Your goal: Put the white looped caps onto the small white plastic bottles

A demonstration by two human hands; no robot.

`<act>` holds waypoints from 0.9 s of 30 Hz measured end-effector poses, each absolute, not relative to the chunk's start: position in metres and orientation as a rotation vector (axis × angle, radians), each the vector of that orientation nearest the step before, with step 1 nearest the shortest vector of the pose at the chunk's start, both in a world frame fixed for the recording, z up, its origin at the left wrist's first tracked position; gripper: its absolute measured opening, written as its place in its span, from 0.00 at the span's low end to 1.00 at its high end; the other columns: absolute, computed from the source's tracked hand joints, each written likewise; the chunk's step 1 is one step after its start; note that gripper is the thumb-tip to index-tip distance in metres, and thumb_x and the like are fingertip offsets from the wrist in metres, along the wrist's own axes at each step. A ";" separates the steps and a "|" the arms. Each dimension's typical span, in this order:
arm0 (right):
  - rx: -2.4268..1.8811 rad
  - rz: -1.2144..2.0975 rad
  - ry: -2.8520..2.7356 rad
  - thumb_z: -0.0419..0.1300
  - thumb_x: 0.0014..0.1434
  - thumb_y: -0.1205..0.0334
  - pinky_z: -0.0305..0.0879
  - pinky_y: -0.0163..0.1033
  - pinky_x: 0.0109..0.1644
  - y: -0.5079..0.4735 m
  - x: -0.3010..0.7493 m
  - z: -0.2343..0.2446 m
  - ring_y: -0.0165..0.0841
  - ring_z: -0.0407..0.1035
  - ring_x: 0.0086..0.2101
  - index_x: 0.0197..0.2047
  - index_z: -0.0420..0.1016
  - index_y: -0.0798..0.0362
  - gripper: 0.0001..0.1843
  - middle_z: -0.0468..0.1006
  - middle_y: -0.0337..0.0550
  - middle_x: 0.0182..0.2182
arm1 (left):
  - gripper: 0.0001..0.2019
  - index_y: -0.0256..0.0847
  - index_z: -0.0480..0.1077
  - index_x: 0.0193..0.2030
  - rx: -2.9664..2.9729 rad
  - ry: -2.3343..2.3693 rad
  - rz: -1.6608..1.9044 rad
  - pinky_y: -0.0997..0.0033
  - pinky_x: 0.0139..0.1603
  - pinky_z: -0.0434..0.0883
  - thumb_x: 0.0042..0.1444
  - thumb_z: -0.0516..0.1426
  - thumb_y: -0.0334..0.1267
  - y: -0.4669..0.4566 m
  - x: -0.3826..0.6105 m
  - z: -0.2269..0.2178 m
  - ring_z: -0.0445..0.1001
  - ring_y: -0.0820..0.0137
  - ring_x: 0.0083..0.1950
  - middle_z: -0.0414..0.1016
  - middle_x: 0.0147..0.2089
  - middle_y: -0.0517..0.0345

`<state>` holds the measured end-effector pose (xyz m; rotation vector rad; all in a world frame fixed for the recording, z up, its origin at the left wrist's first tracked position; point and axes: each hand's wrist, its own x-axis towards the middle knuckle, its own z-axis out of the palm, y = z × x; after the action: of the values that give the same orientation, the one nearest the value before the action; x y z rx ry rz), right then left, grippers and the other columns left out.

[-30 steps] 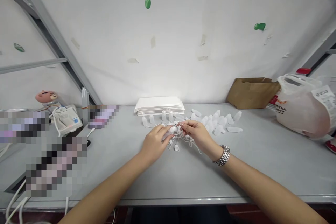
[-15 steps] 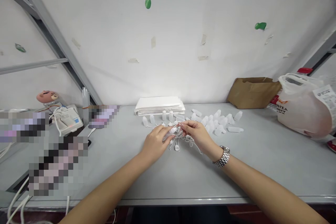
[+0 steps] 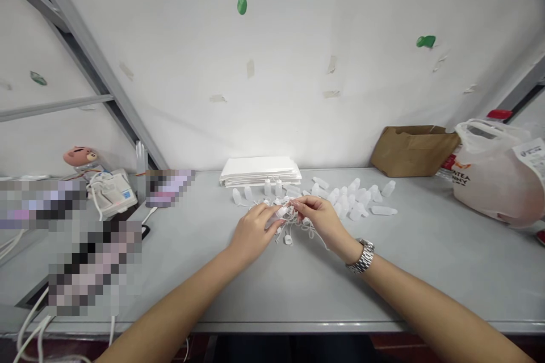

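Note:
My left hand (image 3: 252, 233) is closed around a small translucent plastic bottle with a white top (image 3: 281, 212), tilted and partly hidden by the fingers. Against that top, the fingertips of my right hand (image 3: 326, 226) are pinched on thin white cord. Looped white cords (image 3: 313, 229) lie beneath both hands. A loose white cap (image 3: 288, 240) with a string rests just in front of them. Beyond my hands stand several small bottles, among them an upright one (image 3: 267, 187). A heap of similar translucent bottles (image 3: 351, 199) lies to the right of my right hand.
Against the wall lies a stack of white cards or flat boxes (image 3: 260, 169). An opened brown cardboard box (image 3: 413, 153) and a white plastic bag (image 3: 496, 181) stand at the right. On the left are a white power strip (image 3: 111, 194), cables and blurred-out devices.
The view has shifted slightly, so everything sits a little further right. Both hands keep nearly the same pose and hold.

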<state>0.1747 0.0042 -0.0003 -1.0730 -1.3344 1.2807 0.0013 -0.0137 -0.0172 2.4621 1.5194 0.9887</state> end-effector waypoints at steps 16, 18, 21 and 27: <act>-1.033 1.360 -1.296 0.62 0.47 0.53 0.57 0.34 0.30 0.005 0.174 -0.002 0.25 0.61 0.23 0.29 0.75 0.57 0.14 0.69 0.36 0.19 | 0.14 0.42 0.68 0.47 2.466 1.533 0.935 0.67 0.42 0.68 0.57 0.51 0.43 -0.014 0.002 -0.017 0.70 0.66 0.42 0.71 0.38 0.56; -1.031 1.363 -1.297 0.62 0.47 0.53 0.57 0.34 0.30 0.006 0.175 -0.003 0.25 0.61 0.23 0.29 0.75 0.57 0.14 0.69 0.35 0.20 | 0.14 0.42 0.68 0.47 2.464 1.539 0.925 0.67 0.42 0.68 0.57 0.51 0.43 -0.014 0.002 -0.017 0.70 0.66 0.42 0.71 0.38 0.56; -1.036 1.354 -1.308 0.62 0.47 0.53 0.58 0.35 0.31 0.006 0.175 -0.003 0.25 0.61 0.23 0.29 0.75 0.58 0.15 0.69 0.36 0.20 | 0.14 0.42 0.68 0.47 2.474 1.536 0.925 0.67 0.42 0.68 0.57 0.51 0.43 -0.014 0.002 -0.017 0.70 0.67 0.42 0.71 0.38 0.56; -1.082 1.259 -1.370 0.61 0.48 0.53 0.59 0.35 0.30 0.005 0.174 -0.001 0.26 0.61 0.23 0.29 0.75 0.57 0.14 0.68 0.36 0.20 | 0.14 0.44 0.68 0.47 2.501 1.512 0.952 0.69 0.41 0.69 0.58 0.50 0.43 -0.014 0.001 -0.018 0.70 0.68 0.40 0.71 0.37 0.57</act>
<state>0.1739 0.0051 -0.0012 -1.0822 -1.3697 1.2588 0.0013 -0.0137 -0.0175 2.5013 1.5115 0.9524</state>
